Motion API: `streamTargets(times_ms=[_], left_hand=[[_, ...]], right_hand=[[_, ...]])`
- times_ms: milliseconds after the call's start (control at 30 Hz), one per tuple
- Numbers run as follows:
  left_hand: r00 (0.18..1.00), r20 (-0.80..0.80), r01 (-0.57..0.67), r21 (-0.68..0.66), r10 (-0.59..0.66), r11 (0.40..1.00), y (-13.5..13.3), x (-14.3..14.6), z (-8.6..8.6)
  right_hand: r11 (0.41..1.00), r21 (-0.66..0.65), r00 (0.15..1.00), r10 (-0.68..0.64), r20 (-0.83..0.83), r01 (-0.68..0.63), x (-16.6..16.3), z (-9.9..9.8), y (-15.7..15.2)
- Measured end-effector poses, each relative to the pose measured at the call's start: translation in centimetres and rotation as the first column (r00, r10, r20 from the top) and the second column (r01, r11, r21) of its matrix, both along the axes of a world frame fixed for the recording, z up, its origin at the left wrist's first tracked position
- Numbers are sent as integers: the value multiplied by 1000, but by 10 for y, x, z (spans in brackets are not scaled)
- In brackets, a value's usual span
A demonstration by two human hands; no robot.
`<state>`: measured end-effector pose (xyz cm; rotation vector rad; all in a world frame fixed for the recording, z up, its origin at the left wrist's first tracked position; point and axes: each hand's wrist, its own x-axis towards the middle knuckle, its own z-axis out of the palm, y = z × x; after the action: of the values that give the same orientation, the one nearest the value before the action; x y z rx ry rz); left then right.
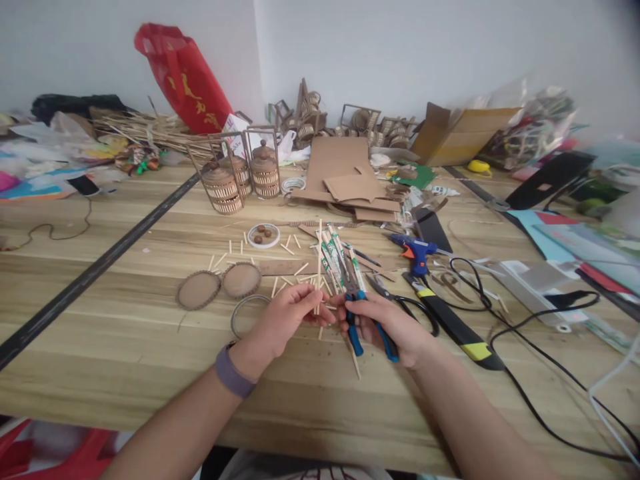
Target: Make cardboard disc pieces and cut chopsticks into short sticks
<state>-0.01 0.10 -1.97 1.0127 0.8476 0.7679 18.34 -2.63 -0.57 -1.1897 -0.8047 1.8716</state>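
My left hand (300, 308) pinches a thin wooden stick (320, 257), which stands nearly upright between thumb and fingers. Close beside it, my right hand (383, 320) is wrapped round blue-handled pliers (354, 293), their jaws pointing away from me. Behind both hands lies a bundle of chopsticks in green-printed paper wrappers (333, 250). Short cut stick pieces (301, 269) are scattered about it. Left of my left hand are two round cardboard discs with ridged rims (199, 290) and a grey ring (239, 319), partly hidden by the hand.
Scissors (430, 317), a yellow-black cutter (457, 333) and a blue glue gun (419, 252) with trailing black cable (530, 380) lie on the right. A white tape roll (250, 237) holds small brown pieces. Farther back stand small bamboo lanterns (265, 172), cardboard sheets (337, 163) and a red bag (185, 87).
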Motion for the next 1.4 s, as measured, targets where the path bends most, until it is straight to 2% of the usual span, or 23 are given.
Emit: streamTargets(times_ms=[200,300,400,500,700,833,933,1133,1400], left_hand=[[1000,3,17,45,-18,999,3,-8,6],[999,6,31,74,-32,997,2,-10,11],[997,-20,76,101,-74,992,1,-11,14],[988,-65,148,107,-141,983,-1,-10,16],[955,-98,291,112,-281,950,-5,-8,16],[938,-133,336,128,-319,933,-6,-8,17],[930,-155,355,131,-335,926,-6,-8,18],[914,-206,380,132,-349,916,-6,-10,20],[887,-264,419,121,-378,900,-10,-10,22]], right_hand=[[994,-8,985,110,137,-110,11,12,-5],[977,15,943,202,265,-213,12,18,-6],[941,58,860,278,428,-333,10,24,-7],[910,82,786,301,540,-406,7,28,-6],[788,209,724,380,575,-580,4,30,-4],[738,268,707,377,598,-619,5,31,-4],[724,276,687,361,630,-633,7,29,-4],[731,246,645,330,689,-637,8,27,-7],[729,226,621,330,711,-646,6,34,-12]])
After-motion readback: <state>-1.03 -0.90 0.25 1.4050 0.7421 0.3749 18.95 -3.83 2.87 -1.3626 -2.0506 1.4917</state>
